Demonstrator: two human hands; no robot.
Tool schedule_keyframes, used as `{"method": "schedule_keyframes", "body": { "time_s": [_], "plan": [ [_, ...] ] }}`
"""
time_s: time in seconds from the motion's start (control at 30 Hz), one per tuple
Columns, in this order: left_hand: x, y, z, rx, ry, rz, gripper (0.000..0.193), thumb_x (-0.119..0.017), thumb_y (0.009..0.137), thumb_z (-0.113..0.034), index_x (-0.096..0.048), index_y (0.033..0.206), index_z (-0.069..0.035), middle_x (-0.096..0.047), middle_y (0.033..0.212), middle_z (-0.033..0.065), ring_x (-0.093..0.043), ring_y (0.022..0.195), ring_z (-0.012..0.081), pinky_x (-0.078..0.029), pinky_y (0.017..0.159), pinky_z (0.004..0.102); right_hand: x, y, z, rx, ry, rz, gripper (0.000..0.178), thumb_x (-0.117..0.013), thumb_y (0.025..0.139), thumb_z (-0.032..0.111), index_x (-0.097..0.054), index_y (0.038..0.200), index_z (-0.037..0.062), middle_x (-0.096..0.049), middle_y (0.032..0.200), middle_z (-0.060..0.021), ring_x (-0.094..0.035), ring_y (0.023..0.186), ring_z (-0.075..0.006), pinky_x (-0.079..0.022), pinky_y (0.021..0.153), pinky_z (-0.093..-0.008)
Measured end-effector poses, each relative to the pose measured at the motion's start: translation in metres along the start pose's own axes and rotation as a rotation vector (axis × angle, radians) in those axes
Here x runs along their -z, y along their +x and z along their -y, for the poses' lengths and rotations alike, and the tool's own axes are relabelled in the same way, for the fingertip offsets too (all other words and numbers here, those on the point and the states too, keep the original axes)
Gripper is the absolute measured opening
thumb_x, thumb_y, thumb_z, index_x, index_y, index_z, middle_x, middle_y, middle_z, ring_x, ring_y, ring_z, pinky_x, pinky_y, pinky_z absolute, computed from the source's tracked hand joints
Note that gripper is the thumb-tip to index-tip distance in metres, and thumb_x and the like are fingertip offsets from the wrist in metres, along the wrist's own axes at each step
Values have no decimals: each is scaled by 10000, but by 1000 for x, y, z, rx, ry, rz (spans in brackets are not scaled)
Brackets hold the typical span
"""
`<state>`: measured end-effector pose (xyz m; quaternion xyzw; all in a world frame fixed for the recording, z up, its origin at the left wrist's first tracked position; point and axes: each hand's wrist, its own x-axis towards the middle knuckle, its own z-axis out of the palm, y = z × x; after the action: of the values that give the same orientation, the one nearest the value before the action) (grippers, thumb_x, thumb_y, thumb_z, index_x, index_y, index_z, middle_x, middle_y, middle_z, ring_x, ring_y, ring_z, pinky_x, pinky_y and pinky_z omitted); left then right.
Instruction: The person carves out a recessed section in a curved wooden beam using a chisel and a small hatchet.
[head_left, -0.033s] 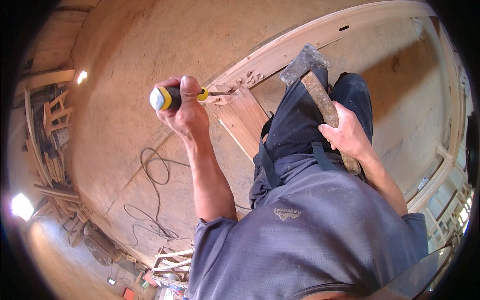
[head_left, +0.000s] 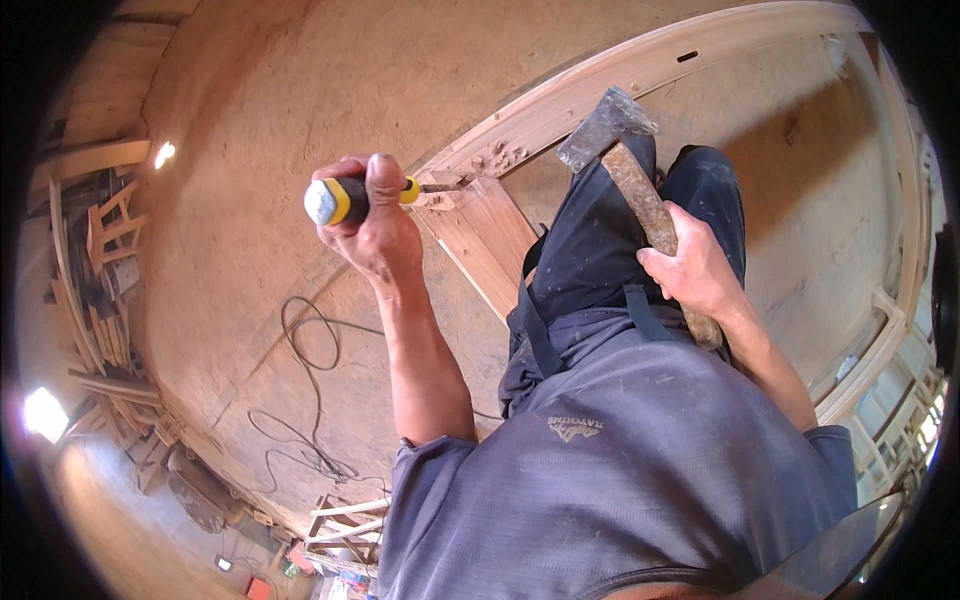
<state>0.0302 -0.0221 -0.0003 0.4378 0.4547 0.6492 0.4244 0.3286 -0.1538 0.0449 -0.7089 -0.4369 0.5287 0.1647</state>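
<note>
My left hand (head_left: 375, 215) is closed round a chisel (head_left: 350, 200) with a black and yellow handle and a pale metal cap. Its thin blade reaches right to the corner where a short wooden piece (head_left: 485, 235) meets a long wooden board (head_left: 560, 100). Whether the tip is inside the wood I cannot tell. Wood chips (head_left: 500, 157) lie on the board beside it. In my right hand (head_left: 695, 262) is the worn wooden handle of an axe (head_left: 640, 195). Its grey metal head is raised over my thigh, apart from the chisel.
A dark cable (head_left: 318, 390) lies in loops on the bare floor to the left. Wooden frames and scraps (head_left: 115, 250) are piled along the left edge. More pale timber (head_left: 870, 365) stands at the right. A small slot (head_left: 687, 57) is cut in the long board.
My left hand and the chisel handle have shifted very slightly to the right. The axe and my right hand look almost unmoved.
</note>
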Motion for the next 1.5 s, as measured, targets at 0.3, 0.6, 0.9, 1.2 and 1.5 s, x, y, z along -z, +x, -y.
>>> {"method": "schedule_keyframes", "body": {
  "time_s": [0.3,0.6,0.9,1.2,1.5],
  "plan": [
    [-25,-33,-11,-26,138,132,242,-795,893,-26,-560,942,-55,-637,818,28,-583,789,111,-509,758,287,-4,-16,65,594,-210,-186,214,-710,871,67,-573,1011,-21,-580,715,-180,-633,629,-363,-488,580,-399],
    [-1,-22,-7,257,151,328,208,-729,885,29,-550,811,-45,-601,774,44,-536,736,129,-449,675,295,-13,1,112,880,-583,-71,278,-691,775,-26,-485,953,28,-578,662,-142,-633,601,-382,-506,528,-441],
    [4,-18,2,148,111,368,191,-801,871,-40,-614,849,-68,-625,797,-5,-570,742,97,-472,670,278,-12,0,122,878,-644,-88,309,-710,821,49,-490,1035,13,-621,673,-172,-657,638,-409,-526,551,-470],
    [0,-16,19,190,123,378,273,-791,884,-42,-530,806,-57,-567,747,9,-524,686,95,-442,596,264,-23,-1,115,881,-697,-130,181,-617,848,18,-490,977,9,-620,680,-192,-670,637,-393,-529,563,-490],
    [-9,-16,-5,214,177,355,318,-894,825,-148,-595,758,-61,-573,708,-40,-518,685,66,-442,618,251,-18,-29,150,1075,98,-366,128,-678,953,63,-570,1016,33,-472,663,-61,-542,588,-129,-474,544,-350]
  ]
}}
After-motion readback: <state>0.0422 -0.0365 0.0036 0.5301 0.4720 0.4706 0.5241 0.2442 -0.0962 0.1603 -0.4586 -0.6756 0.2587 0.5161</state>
